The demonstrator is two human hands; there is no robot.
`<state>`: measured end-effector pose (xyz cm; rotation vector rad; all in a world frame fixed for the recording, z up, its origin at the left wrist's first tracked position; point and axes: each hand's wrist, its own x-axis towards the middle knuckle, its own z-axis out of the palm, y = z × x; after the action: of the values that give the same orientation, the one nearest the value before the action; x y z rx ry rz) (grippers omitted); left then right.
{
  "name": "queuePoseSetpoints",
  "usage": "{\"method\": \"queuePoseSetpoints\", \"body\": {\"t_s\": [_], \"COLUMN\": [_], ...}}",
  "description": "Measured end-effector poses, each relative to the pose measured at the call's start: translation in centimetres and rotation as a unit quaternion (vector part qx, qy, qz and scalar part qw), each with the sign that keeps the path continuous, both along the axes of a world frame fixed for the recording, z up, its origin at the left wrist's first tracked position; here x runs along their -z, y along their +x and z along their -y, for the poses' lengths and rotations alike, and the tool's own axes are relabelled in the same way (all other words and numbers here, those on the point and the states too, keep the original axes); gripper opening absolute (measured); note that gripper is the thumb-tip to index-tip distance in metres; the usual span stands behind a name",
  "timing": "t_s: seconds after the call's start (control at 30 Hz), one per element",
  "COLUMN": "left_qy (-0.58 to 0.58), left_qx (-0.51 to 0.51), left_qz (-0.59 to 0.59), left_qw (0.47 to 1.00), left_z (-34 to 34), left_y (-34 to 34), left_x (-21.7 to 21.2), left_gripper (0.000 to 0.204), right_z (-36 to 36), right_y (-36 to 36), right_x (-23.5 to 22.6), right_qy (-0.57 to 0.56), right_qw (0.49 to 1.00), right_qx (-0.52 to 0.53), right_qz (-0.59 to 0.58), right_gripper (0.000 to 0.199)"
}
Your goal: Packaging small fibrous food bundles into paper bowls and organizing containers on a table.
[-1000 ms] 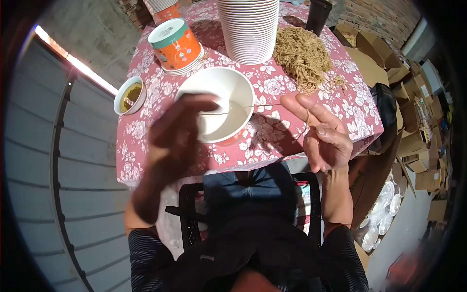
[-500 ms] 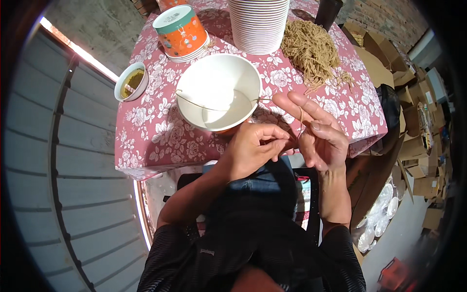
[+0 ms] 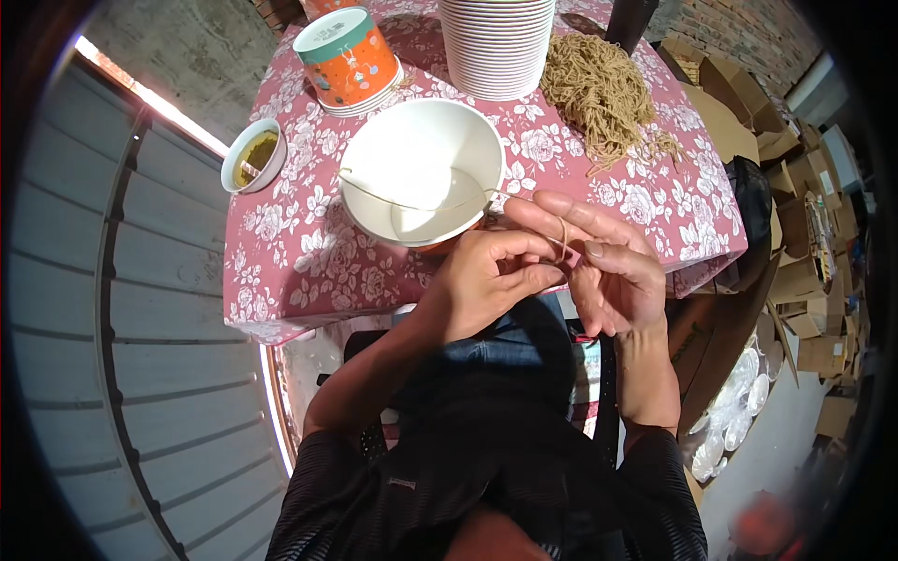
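Observation:
A white-lined paper bucket point(image 3: 482, 154) sits at the table's near edge, its mouth tipped toward me. Tan string point(image 3: 393, 201) crosses its opening, passing through the wall at both sides, with a small knot or stub at the left. From the right side the string runs to my hands. My left hand point(image 3: 477, 285), in front of the bucket, is closed in a pinch on the string. Around the index finger of my right hand point(image 3: 613, 262) goes a loop of the string, the thumb close beside it. That hand's other fingers are partly bent. The string's end is hidden between the hands.
Behind the bucket rises a tall stack of white paper buckets point(image 3: 496, 47). A heap of tan strings point(image 3: 599, 93) lies at its right. Farther left are an upturned orange bucket point(image 3: 351, 70) and a bowl of dark liquid point(image 3: 255, 157). Cardboard boxes point(image 3: 800, 243) crowd the right side.
My right hand has moved slightly left, closer to my left fingertips. The string loop on its index finger now shows more plainly. The bucket stays in place.

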<state>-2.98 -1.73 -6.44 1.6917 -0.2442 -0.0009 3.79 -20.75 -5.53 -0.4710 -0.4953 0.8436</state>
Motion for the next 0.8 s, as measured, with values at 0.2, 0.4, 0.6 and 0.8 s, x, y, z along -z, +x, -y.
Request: {"method": "queuePoseSetpoints", "body": {"t_s": [0.2, 0.4, 0.6, 0.8], "left_qy": [-0.172, -0.436, -0.499, -0.523], "left_qx": [0.094, 0.098, 0.093, 0.116], "left_qz": [-0.161, -0.276, -0.278, -0.287], "left_qw": [0.967, 0.851, 0.815, 0.794], "left_z": [-0.8, -1.0, -0.1, 0.7], "left_y": [0.1, -1.2, -1.6, -2.0], "left_x": [0.2, -0.4, -0.2, 1.3], "left_gripper": [0.02, 0.025, 0.024, 0.024], "right_z": [0.1, -0.6, -0.9, -1.6], "right_y": [-0.1, -1.2, -2.0, -2.3], "right_x": [-0.2, 1.0, 3.1, 2.9], "right_qy": [-0.07, -0.355, -0.206, -0.155], "right_qw": [0.996, 0.851, 0.606, 0.563], "right_qx": [0.046, 0.298, 0.535, 0.562], "right_qz": [0.019, 0.246, 0.552, 0.586], "right_gripper": [0.053, 0.041, 0.04, 0.033]}}
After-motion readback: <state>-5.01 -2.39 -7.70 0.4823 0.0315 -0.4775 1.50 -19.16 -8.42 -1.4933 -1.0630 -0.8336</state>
